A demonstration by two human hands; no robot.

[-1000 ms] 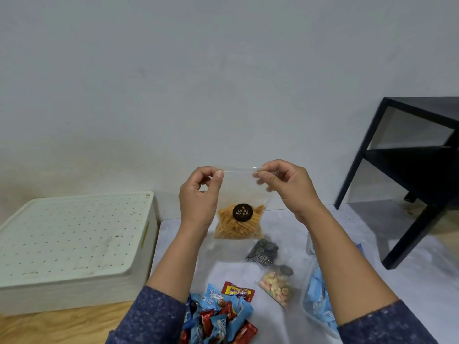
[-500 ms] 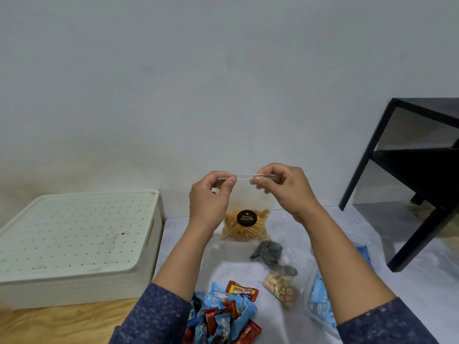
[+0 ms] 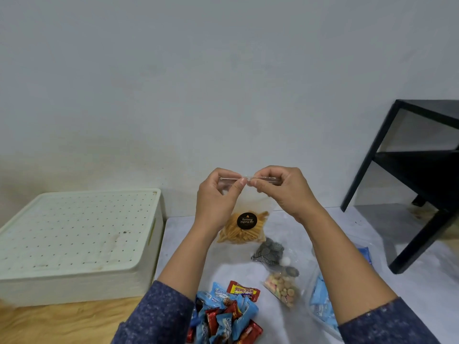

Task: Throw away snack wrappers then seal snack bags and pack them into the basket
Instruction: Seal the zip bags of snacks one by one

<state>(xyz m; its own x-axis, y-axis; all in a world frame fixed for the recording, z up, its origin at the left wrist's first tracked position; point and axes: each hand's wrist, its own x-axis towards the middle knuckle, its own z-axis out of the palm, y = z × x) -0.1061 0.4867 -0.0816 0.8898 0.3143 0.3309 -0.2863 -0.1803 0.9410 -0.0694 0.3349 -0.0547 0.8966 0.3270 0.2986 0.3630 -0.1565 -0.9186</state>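
Now the left hand (image 3: 218, 194) and right hand (image 3: 280, 189), earlier spread to the corners, meet pinching the chip bag (image 3: 244, 227) zip strip at its middle; sealing looks nearly done.

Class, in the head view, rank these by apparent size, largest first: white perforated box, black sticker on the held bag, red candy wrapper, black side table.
1. white perforated box
2. black side table, cropped by the frame
3. red candy wrapper
4. black sticker

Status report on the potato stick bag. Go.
Left hand and right hand both pinching zip strip of potato stick bag, fingertips meeting mid-strip. Bag held up above table. Nothing in the way.
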